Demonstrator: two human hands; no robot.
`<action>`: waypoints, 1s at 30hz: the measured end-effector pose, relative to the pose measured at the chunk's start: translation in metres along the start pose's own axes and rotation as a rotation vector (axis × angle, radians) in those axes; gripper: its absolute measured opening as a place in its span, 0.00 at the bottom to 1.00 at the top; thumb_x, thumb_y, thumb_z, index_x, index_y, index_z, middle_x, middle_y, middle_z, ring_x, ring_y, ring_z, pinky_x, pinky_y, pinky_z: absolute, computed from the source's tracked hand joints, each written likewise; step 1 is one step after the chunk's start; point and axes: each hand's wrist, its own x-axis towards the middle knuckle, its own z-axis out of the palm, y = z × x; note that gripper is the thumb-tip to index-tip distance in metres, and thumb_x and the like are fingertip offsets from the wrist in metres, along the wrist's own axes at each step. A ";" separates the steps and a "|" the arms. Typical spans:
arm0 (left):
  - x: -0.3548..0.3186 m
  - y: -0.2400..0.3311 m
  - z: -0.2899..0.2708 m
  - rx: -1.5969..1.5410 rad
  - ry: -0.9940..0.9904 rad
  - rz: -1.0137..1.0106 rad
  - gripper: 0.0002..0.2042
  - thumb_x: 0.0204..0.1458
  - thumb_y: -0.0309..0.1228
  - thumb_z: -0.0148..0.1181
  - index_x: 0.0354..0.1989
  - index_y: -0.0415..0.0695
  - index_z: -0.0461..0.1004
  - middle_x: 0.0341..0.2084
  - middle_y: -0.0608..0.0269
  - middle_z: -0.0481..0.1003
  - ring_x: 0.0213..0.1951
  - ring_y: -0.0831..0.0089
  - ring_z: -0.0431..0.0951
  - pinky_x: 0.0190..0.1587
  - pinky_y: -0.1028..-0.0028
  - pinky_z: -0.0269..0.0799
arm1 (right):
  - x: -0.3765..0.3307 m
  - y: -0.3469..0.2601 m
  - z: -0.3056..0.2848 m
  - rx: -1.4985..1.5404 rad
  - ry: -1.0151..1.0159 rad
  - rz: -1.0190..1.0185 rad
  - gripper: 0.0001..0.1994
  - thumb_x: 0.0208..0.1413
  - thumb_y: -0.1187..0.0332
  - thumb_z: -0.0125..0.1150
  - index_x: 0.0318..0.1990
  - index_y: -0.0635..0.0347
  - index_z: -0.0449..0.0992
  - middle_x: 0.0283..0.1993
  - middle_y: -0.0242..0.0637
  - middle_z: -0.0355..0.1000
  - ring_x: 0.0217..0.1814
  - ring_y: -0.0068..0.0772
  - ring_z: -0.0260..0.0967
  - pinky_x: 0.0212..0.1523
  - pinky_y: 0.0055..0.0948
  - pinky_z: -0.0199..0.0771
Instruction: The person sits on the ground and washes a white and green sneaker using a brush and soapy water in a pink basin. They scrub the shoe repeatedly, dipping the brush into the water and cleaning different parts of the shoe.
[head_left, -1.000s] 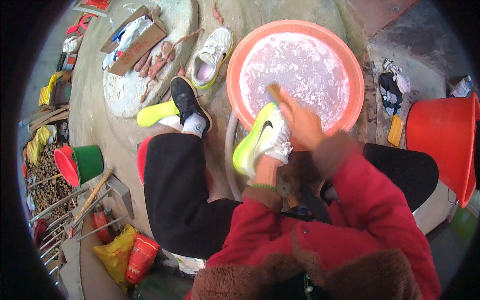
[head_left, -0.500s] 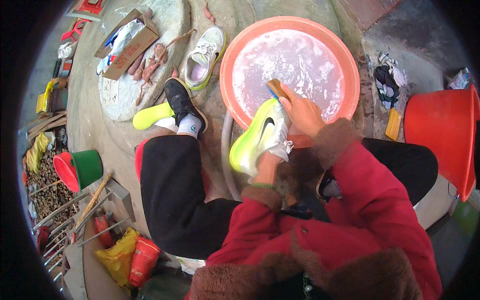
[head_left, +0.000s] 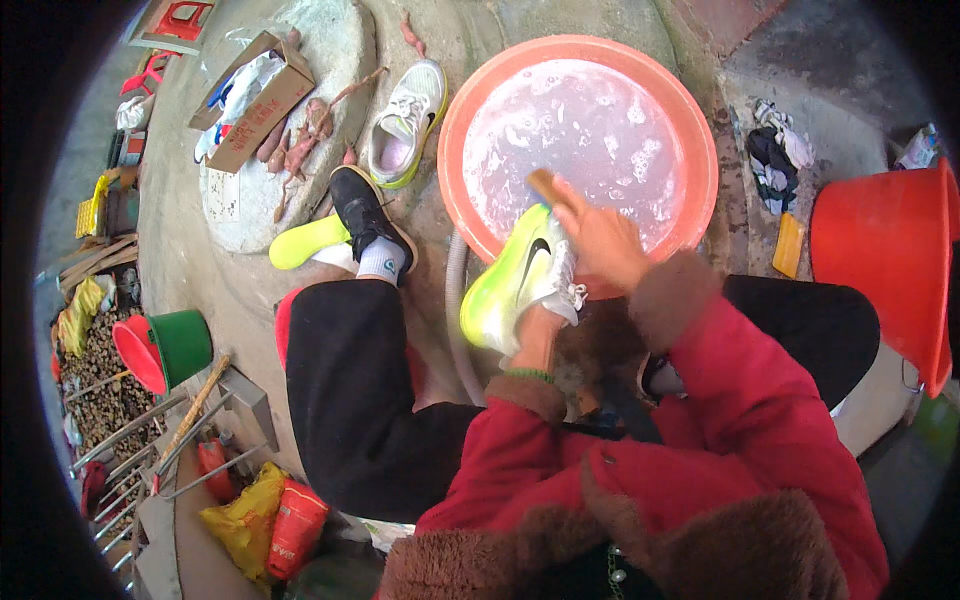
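Observation:
My left hand (head_left: 536, 335) reaches into the opening of a white and neon-yellow sneaker (head_left: 512, 278) and holds it up; its fingers are hidden inside. In my right hand (head_left: 606, 242) is a wooden-backed scrub brush (head_left: 546, 188) with blue bristles, pressed against the toe end of the sneaker. Both are over the near edge of an orange plastic basin (head_left: 452, 150) filled with foamy, cloudy water. The matching sneaker (head_left: 408, 125) stands on the ground left of the basin. A neon-yellow insole (head_left: 305, 240) lies beside my black shoe (head_left: 362, 210).
A grey hose (head_left: 455, 300) runs along the basin's near left side. At the right stand a large red bucket (head_left: 880, 260), a yellow bar (head_left: 787, 247) and dark and white cloths (head_left: 772, 165). A cardboard box (head_left: 262, 118), sweet potatoes (head_left: 300, 150) and a green bucket (head_left: 180, 345) are at the left.
The brush and my right hand have shifted slightly up and left along the sneaker's toe. The left hand keeps the sneaker nearly in place. Foam on the water has spread differently.

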 end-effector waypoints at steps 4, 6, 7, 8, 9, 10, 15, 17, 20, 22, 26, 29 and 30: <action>0.000 -0.001 -0.005 0.005 -0.007 0.004 0.22 0.70 0.39 0.40 0.69 0.46 0.58 0.59 0.59 0.67 0.56 0.68 0.68 0.58 0.69 0.67 | -0.009 -0.004 0.000 -0.010 -0.296 0.049 0.29 0.68 0.50 0.47 0.74 0.42 0.56 0.35 0.60 0.77 0.37 0.66 0.76 0.42 0.61 0.72; -0.004 -0.002 -0.006 0.001 -0.007 -0.008 0.22 0.70 0.39 0.40 0.70 0.47 0.58 0.59 0.59 0.67 0.56 0.68 0.68 0.58 0.68 0.68 | -0.005 0.008 0.007 -0.025 -0.230 -0.004 0.27 0.68 0.50 0.46 0.73 0.38 0.58 0.36 0.62 0.77 0.38 0.67 0.76 0.43 0.61 0.73; -0.006 -0.002 -0.006 0.001 -0.010 -0.010 0.22 0.70 0.39 0.40 0.70 0.47 0.58 0.59 0.59 0.67 0.56 0.68 0.68 0.58 0.68 0.68 | -0.002 0.018 0.012 -0.048 -0.236 -0.004 0.27 0.69 0.50 0.45 0.73 0.37 0.58 0.37 0.62 0.77 0.39 0.67 0.77 0.44 0.60 0.73; -0.007 -0.001 -0.007 0.010 -0.012 -0.012 0.22 0.70 0.39 0.40 0.70 0.47 0.58 0.60 0.59 0.67 0.56 0.68 0.68 0.58 0.68 0.68 | 0.009 0.032 0.015 -0.004 -0.123 0.020 0.27 0.68 0.50 0.45 0.73 0.37 0.59 0.39 0.60 0.78 0.42 0.65 0.77 0.46 0.60 0.73; -0.010 -0.001 -0.008 0.012 -0.015 -0.016 0.22 0.70 0.39 0.40 0.70 0.47 0.58 0.60 0.59 0.67 0.56 0.68 0.68 0.57 0.68 0.68 | 0.023 0.047 0.022 0.051 -0.015 0.012 0.26 0.68 0.49 0.45 0.73 0.36 0.59 0.42 0.59 0.78 0.45 0.64 0.77 0.47 0.59 0.73; -0.010 0.001 -0.009 0.019 -0.017 -0.015 0.22 0.70 0.39 0.40 0.70 0.47 0.57 0.60 0.59 0.67 0.56 0.68 0.68 0.57 0.68 0.68 | 0.039 0.068 0.023 0.046 0.060 0.011 0.27 0.69 0.47 0.44 0.73 0.38 0.60 0.46 0.58 0.78 0.49 0.64 0.75 0.50 0.56 0.72; -0.005 0.007 -0.019 0.052 -0.011 -0.001 0.22 0.70 0.38 0.39 0.70 0.47 0.57 0.60 0.59 0.66 0.57 0.68 0.68 0.57 0.68 0.68 | 0.083 0.136 0.032 0.101 0.187 0.371 0.28 0.69 0.46 0.45 0.73 0.41 0.61 0.58 0.57 0.73 0.57 0.63 0.72 0.56 0.52 0.70; 0.003 0.008 -0.023 0.076 -0.010 0.013 0.22 0.70 0.38 0.39 0.70 0.47 0.57 0.61 0.59 0.66 0.57 0.68 0.68 0.57 0.68 0.68 | 0.064 0.122 0.033 0.161 0.087 0.160 0.27 0.69 0.48 0.45 0.71 0.43 0.62 0.57 0.56 0.74 0.57 0.62 0.73 0.56 0.52 0.70; 0.013 0.005 -0.027 0.103 -0.006 0.025 0.22 0.71 0.38 0.39 0.70 0.47 0.57 0.61 0.59 0.66 0.57 0.68 0.68 0.57 0.68 0.68 | 0.007 0.054 0.025 0.360 0.054 -0.009 0.25 0.68 0.52 0.49 0.70 0.44 0.64 0.52 0.57 0.76 0.51 0.63 0.75 0.51 0.51 0.74; 0.016 0.003 -0.028 0.124 -0.005 0.035 0.22 0.71 0.38 0.38 0.70 0.47 0.57 0.61 0.59 0.66 0.57 0.67 0.68 0.57 0.68 0.68 | -0.014 0.022 0.022 0.234 -0.158 -0.164 0.27 0.66 0.53 0.52 0.72 0.38 0.61 0.39 0.58 0.77 0.41 0.66 0.75 0.43 0.56 0.74; 0.014 0.001 -0.022 -0.089 -0.034 -0.046 0.21 0.69 0.35 0.42 0.69 0.46 0.59 0.59 0.59 0.68 0.54 0.68 0.70 0.53 0.69 0.70 | -0.002 0.000 0.008 0.087 -0.098 0.007 0.28 0.67 0.51 0.49 0.73 0.42 0.59 0.37 0.62 0.77 0.41 0.68 0.75 0.43 0.59 0.72; 0.007 0.002 -0.016 0.028 -0.016 0.024 0.21 0.68 0.35 0.42 0.69 0.46 0.60 0.60 0.58 0.68 0.56 0.67 0.69 0.56 0.68 0.69 | 0.005 -0.001 0.001 0.087 -0.051 0.018 0.28 0.68 0.52 0.48 0.72 0.45 0.59 0.38 0.62 0.77 0.40 0.68 0.75 0.43 0.60 0.72; 0.006 0.004 -0.014 0.056 -0.015 0.027 0.22 0.68 0.35 0.43 0.68 0.46 0.60 0.60 0.58 0.68 0.57 0.67 0.69 0.57 0.68 0.68 | -0.003 -0.004 -0.001 0.059 -0.151 -0.026 0.27 0.68 0.52 0.47 0.72 0.45 0.60 0.38 0.62 0.77 0.40 0.67 0.75 0.42 0.59 0.72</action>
